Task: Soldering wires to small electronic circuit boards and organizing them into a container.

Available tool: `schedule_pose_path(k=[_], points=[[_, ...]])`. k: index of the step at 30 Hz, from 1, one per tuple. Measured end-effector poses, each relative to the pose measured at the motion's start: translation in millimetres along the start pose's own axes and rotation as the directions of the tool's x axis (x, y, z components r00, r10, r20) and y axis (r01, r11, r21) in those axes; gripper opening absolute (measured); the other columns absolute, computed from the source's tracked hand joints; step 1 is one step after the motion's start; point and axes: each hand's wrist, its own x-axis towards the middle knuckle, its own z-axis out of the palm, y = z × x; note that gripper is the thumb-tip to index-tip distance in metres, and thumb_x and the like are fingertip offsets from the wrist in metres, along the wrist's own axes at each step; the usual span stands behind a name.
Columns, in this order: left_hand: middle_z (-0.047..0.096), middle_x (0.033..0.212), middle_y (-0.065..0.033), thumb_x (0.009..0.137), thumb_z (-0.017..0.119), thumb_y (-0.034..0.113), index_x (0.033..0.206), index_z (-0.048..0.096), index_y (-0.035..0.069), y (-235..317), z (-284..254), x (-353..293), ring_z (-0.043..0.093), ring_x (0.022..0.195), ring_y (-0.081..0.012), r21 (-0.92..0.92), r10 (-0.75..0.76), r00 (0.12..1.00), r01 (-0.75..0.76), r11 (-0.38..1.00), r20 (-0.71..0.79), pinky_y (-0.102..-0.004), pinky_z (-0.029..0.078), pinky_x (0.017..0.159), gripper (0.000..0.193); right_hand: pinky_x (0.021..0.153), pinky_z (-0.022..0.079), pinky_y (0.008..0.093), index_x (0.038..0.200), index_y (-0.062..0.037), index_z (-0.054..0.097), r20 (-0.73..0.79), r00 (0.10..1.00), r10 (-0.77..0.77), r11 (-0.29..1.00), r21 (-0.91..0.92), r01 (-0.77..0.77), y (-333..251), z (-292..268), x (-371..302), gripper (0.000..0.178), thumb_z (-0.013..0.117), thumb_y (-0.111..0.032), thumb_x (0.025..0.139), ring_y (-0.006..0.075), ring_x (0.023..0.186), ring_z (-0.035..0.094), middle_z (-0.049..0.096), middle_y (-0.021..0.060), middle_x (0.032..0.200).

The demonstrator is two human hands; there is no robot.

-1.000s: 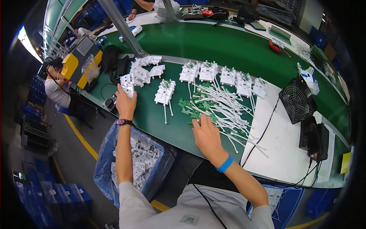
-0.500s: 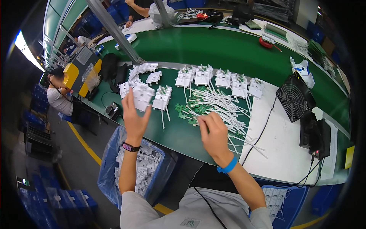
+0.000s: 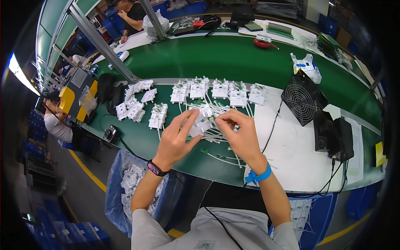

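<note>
The green workbench spans the view, with a white mat covering its right part. On the mat's far edge stand a black fan and, nearer, a black box with cables. Below the bench on the left sits a blue bin lined with plastic and filled with white parts. A row of white plastic modules lies along the bench's middle strip, and a second cluster lies further left. A loose heap of white cable ties and wires lies beneath the hands.

The left hand, a watch at its wrist, is raised above the heap; its thumb and fingers are closed around a small white module, pinching it from the left. The right hand, a blue band at its wrist, meets the module from the right, fingertips drawn together on a thin white piece at its edge. What exactly that piece is cannot be told.
</note>
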Motion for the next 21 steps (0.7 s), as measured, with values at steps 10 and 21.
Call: schedule_pose_path(k=[10,21], points=[[0.061,0.127,-0.0138,0.070,0.087,0.012,0.136,0.060,0.002,16.4,9.2,8.4,0.067,0.103,-0.0292,-0.052,0.022,1.000,-0.021,0.998,0.018,-0.0369,0.058,0.082,0.072,0.066,0.048,0.0287,0.106,0.0035,0.069,-0.066,0.997,-0.038,0.994,-0.106,0.031,13.2,-13.2,0.6,0.019,0.067,-0.009,0.092,0.0146,0.070,0.059,0.068,0.0088,0.084],[0.070,0.110,-0.0103,0.086,0.079,0.011,0.132,0.060,0.002,53.3,21.0,48.3,0.065,0.099,-0.0140,-0.609,-0.342,0.834,0.550,0.571,0.433,-0.0290,0.052,0.087,0.051,0.072,0.053,0.0261,0.108,0.0061,0.070,0.216,0.957,0.192,0.975,0.066,-0.211,-3.9,-57.4,-4.8,0.022,0.065,-0.010,0.094,0.0110,0.076,0.065,0.072,0.0089,0.086]])
